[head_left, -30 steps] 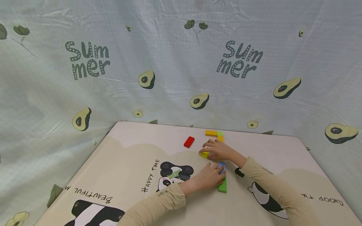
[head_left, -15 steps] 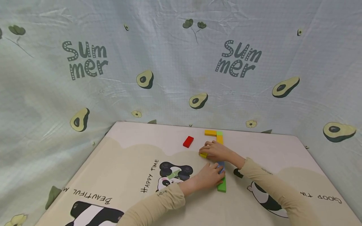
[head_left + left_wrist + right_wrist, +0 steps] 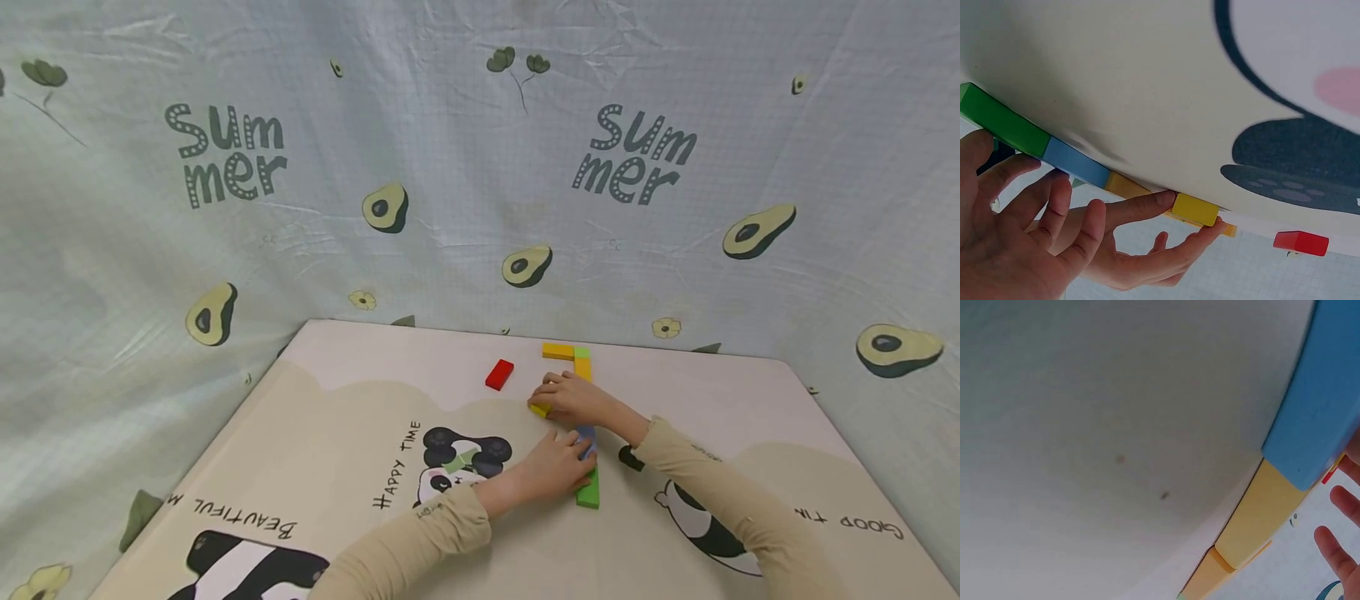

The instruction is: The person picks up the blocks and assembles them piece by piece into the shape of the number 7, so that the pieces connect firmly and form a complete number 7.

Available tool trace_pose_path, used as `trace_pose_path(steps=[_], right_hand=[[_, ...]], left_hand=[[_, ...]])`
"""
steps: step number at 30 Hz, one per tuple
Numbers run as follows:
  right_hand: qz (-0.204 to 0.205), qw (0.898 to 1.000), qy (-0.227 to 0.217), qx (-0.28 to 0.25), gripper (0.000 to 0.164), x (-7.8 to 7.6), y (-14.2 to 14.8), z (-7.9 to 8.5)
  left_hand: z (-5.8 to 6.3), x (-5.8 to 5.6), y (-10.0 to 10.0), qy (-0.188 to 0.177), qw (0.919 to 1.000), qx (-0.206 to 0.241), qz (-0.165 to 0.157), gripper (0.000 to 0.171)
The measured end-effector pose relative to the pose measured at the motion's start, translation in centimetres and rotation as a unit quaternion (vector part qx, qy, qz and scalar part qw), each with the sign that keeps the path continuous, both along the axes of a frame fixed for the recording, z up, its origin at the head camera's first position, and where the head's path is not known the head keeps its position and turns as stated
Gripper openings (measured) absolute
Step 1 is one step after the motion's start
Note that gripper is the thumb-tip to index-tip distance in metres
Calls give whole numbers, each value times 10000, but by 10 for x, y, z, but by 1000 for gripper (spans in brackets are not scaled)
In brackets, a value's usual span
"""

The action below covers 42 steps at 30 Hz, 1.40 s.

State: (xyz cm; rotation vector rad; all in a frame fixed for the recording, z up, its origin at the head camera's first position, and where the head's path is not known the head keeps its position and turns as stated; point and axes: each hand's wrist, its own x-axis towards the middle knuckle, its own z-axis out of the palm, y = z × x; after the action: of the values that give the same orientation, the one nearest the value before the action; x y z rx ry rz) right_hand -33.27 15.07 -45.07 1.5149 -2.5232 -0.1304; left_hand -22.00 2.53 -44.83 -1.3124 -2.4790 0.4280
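A row of blocks runs away from me on the right of the table: a green block (image 3: 589, 493) nearest, then a blue block (image 3: 1325, 400), orange-yellow blocks (image 3: 1260, 515), and a light green piece (image 3: 582, 352) at the far end. My left hand (image 3: 555, 468) lies over the near part, fingertips touching the green and blue blocks with fingers only loosely bent. Farther along, my right hand (image 3: 576, 400) pinches a yellow block (image 3: 1195, 209) between thumb and finger, at the row's left side. Whether the yellow block touches the row is hard to tell.
At the far end, another orange-yellow block (image 3: 558, 352) points left from the row. A red block (image 3: 499, 375) lies apart, left of the right hand. Panda prints cover the tabletop (image 3: 337, 467); a patterned cloth (image 3: 450, 150) hangs behind its far edge.
My right hand's fingers have settled slightly over the yellow block, hiding more of it. My left hand has kept its place on the green and blue blocks.
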Motion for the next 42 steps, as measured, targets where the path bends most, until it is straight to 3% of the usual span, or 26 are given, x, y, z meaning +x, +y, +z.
trace_pose_path(steps=[17,29,42], right_hand=[[-365,9992,-96,100,36,-2,0,-3],[-219,9998,29,16,36,-1,0,-2],[-376,9992,-113,-126,32,-8,0,3]], left_hand=[[2,1,-1,106,9999,-25,-19,37],[1,1,-1,125,9999,-89,37,37],[2,2,-2,101,9999,-62,-5,38]])
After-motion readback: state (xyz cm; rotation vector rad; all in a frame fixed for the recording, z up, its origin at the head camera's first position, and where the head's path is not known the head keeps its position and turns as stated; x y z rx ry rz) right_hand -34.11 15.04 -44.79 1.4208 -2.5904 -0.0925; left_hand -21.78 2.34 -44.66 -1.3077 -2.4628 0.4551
